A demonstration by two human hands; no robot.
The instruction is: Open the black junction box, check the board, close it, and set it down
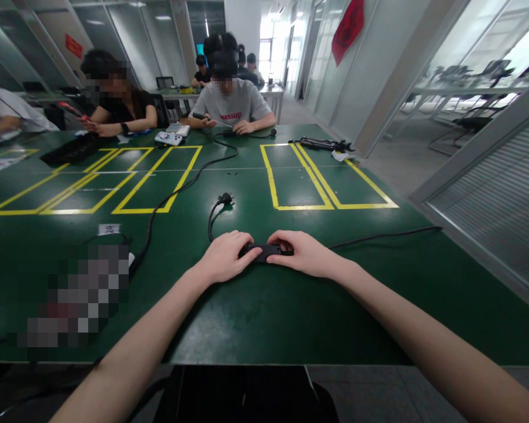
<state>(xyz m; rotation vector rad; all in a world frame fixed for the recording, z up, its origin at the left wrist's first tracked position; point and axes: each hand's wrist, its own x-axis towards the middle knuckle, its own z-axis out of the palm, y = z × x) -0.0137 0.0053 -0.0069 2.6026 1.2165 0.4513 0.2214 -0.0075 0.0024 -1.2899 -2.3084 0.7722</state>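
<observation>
I see the black box lying sideways on the desk, my left hand and right hand each with fingers curled tight on one end.

This is looking like a shared office workroom fitted out for bench work. A long green worktop marked with yellow taped rectangles is running down the room, and several seated people are working along its far side. Pale-framed glass partition walls are lining a corridor, black office chairs are standing behind them, and black power cables are trailing across the worktop.
</observation>
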